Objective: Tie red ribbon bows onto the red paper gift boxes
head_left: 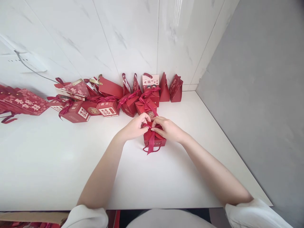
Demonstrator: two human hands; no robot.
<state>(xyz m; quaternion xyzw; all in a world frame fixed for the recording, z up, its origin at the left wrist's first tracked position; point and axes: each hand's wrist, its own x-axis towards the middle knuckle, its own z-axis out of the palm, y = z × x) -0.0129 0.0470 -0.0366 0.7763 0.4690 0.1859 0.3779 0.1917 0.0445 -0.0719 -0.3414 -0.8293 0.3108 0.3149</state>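
Note:
A small red gift box [155,142] stands on the white table in front of me, with a dark red cord handle hanging at its front. Across its top runs a crimson ribbon [151,144], one tail of it draping down the front face. My left hand [137,127] pinches the ribbon at the top left of the box. From the right, my right hand [166,129] pinches the same ribbon, its fingertips close to those of the left. The fingers partly cover the middle of the ribbon, so I cannot tell how it is looped there.
Behind, along the tiled wall [133,34], stand several red boxes, such as a ribboned box [145,106] and a white-labelled box [108,109]. More red packages [28,101] lie far left. A grey panel [256,95] borders the table [71,164] at right. A cardboard carton [33,217] sits below the front edge.

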